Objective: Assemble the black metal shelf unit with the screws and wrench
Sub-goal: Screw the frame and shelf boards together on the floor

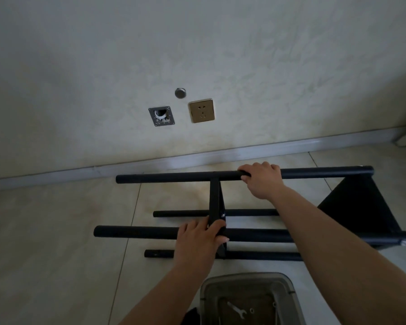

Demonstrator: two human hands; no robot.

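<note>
1. Shelf unit (352,207) lies on its side on the tiled floor (56,219), just in front of the skirting below the wall socket (201,110). Four black tubes run left to right, free ends to the left; a black panel joins them at the right end.
2. Top tube (164,177) is the one nearest the socket wall. A cross panel (215,200) runs edge-on from it toward the camera, down to the near tubes.
3. Right hand (263,180) grips the top tube just right of the cross panel. Fingers (259,165) curl over the far side of the tube; thumb comes under on the near side. Tube passes through the closed grip.
4. Left hand (197,240) is at the near end of the cross panel, where it meets the thick near tube (136,232). Fingers wrap around the joint, thumb (220,238) lying across the tube just right of the panel. Grip closed on the joint.
5. A screw head (223,215) shows on the cross panel, just beyond the left fingertips, not touched.
6. Grey bin (288,285) sits nearest the camera, farthest from the socket. Inside it lie the wrench (237,310) and a few small bits of hardware, too small to name. Both hands are well apart from the wrench.
</note>
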